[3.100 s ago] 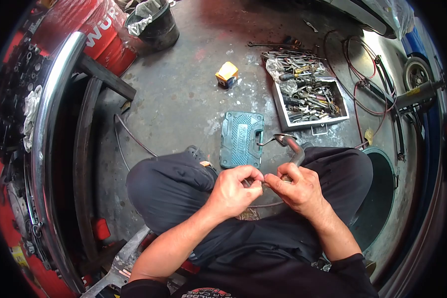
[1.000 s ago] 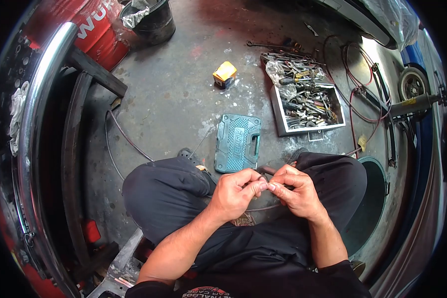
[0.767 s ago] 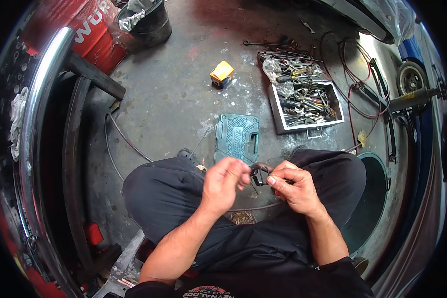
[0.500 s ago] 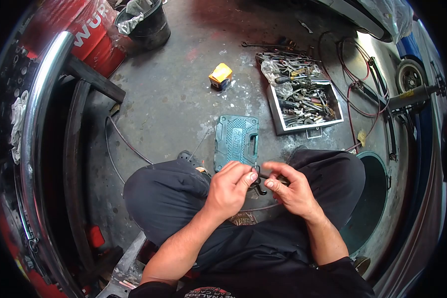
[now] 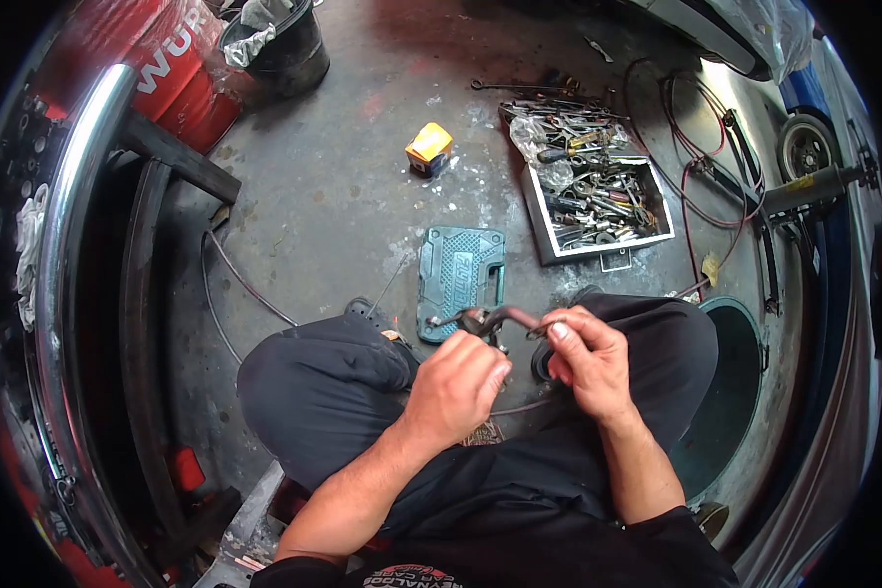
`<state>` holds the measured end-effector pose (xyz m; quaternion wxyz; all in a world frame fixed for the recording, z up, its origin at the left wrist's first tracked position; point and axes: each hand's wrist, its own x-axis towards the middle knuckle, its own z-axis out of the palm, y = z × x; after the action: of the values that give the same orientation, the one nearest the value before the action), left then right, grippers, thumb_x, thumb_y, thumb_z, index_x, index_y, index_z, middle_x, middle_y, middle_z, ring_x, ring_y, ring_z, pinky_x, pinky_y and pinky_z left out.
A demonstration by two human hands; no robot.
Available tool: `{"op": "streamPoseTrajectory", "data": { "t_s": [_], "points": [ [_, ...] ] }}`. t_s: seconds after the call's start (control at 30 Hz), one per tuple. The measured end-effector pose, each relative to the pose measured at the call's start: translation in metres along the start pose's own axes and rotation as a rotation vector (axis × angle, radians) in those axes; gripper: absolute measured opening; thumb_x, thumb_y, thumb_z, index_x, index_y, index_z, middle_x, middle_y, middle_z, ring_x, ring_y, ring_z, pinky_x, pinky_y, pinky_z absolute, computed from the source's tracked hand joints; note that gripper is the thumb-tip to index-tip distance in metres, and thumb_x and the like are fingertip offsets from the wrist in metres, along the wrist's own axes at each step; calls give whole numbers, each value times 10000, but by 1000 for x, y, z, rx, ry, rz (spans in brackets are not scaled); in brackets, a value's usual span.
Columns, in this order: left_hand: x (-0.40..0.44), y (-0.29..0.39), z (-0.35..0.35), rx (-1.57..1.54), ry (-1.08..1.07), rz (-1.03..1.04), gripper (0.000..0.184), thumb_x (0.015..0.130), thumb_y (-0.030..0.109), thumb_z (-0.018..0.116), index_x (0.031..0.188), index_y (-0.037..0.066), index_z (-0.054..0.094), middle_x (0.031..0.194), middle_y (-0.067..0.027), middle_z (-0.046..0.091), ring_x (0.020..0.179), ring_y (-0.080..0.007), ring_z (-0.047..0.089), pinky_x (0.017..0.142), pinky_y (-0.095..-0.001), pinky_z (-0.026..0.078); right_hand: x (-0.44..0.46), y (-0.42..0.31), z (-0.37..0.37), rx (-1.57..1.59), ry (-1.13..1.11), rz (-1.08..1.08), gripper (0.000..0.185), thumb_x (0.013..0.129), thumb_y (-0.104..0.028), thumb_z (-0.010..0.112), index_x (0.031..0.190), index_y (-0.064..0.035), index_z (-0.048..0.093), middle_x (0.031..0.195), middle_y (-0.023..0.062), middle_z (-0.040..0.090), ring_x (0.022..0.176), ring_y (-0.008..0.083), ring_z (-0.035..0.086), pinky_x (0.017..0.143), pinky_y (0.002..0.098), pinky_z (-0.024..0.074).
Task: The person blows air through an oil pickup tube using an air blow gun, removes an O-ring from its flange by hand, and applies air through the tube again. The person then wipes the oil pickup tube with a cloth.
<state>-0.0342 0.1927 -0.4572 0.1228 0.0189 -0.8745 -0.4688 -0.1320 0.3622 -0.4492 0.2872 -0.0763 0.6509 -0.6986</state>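
A dark, bent metal pipe (image 5: 510, 315) with fittings at its left end is in front of me, above the lower end of a teal plastic tool case (image 5: 461, 260). My left hand (image 5: 458, 384) is closed around the lower side of the pipe's left part. At the other end, my right hand (image 5: 595, 361) pinches the pipe between thumb and fingers. Motion blurs the fittings, and my left fingers hide some of them. The tool case lies closed on the floor between my feet.
An open metal toolbox (image 5: 606, 211) full of wrenches stands ahead on the right. Beyond the case sits a yellow and dark box (image 5: 428, 149). A green tub (image 5: 745, 392) is beside my right knee, and a black bucket (image 5: 289, 54) stands far left.
The pipe has turned in my hands, so its bend and fittings now show above my left hand. My right hand has moved slightly right and closed on its end.
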Motion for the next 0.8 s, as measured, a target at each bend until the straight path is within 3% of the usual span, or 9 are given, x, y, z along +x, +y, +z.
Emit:
{"op": "streamPoseTrajectory", "data": {
  "t_s": [0.07, 0.1, 0.13, 0.2, 0.27, 0.33, 0.47, 0.73, 0.8],
  "points": [
    [3, 8, -4, -310, 103, -259, 117, 890, 49, 684, 985, -5, 642, 892, -71, 664, 817, -157, 639, 703, -308, 523, -4, 4, 2, 10, -69, 17, 175, 967, -93, 649, 1103, 0, 709, 865, -3, 578, 568, 25, 491, 478, 187, 399],
    [1, 3, 3, -654, 144, -377, 178, 926, 42, 645, 1087, -33, 638, 942, -82, 698, 839, -117, 651, 721, -277, 540, -5, 4, 2, -26, -110, 7, 171, 963, -78, 649, 1110, -22, 717, 890, 6, 602, 580, 28, 503, 480, 188, 400],
    [3, 2, -1, -656, 152, -378, 178, 926, 42, 645, 1087, -33, 638, 942, -82, 698, 839, -117, 651, 721, -277, 540, -6, 4, 3, -30, -117, 8, 171, 963, -78, 649, 1110, -22, 717, 890, 6, 602, 580, 28, 503, 480, 188, 400],
    [10, 2, -15, -974, -78, -582, 168, 928, 31, 631, 1081, -38, 637, 885, -88, 701, 789, -131, 665, 691, -268, 546, -6, 3, 8, -128, -139, -62, 174, 949, -46, 657, 1107, -44, 730, 900, 12, 620, 593, 27, 511, 476, 191, 398],
    [10, 1, -16, -983, -70, -595, 170, 928, 37, 628, 1084, -28, 642, 851, -86, 706, 765, -122, 669, 671, -259, 542, -2, 12, 8, -184, -150, -133, 202, 912, -11, 689, 1101, -57, 742, 889, 30, 633, 630, 54, 551, 513, 207, 437],
    [11, 0, -18, -880, -126, -637, 179, 920, 49, 652, 1084, -23, 648, 856, -85, 707, 770, -113, 669, 666, -249, 540, 2, 19, 9, -454, -145, -487, 235, 875, 1, 722, 1099, -62, 747, 866, 42, 633, 678, 94, 589, 566, 234, 480],
    [8, 0, -11, -866, -177, -655, 183, 913, 42, 671, 1083, -24, 650, 861, -59, 698, 779, -84, 653, 678, -225, 530, 0, 14, 8, -634, -73, -504, 299, 835, -4, 757, 1123, -84, 747, 860, 55, 638, 705, 128, 616, 600, 261, 502],
    [-1, 4, -4, -807, 22, -577, 172, 899, -42, 664, 1070, -45, 658, 952, -50, 679, 856, -70, 643, 756, -204, 525, 1, 15, 10, -624, 3, -585, 303, 806, -12, 786, 1103, -54, 739, 823, 65, 651, 703, 133, 629, 635, 282, 517],
    [-1, 4, -4, -798, 71, -585, 173, 899, -48, 660, 1071, -50, 655, 960, -58, 682, 862, -78, 650, 768, -211, 531, -3, 8, 11, -597, 18, -437, 236, 821, -37, 779, 1052, -18, 738, 812, 71, 650, 711, 130, 634, 656, 281, 520]
  ]
}}
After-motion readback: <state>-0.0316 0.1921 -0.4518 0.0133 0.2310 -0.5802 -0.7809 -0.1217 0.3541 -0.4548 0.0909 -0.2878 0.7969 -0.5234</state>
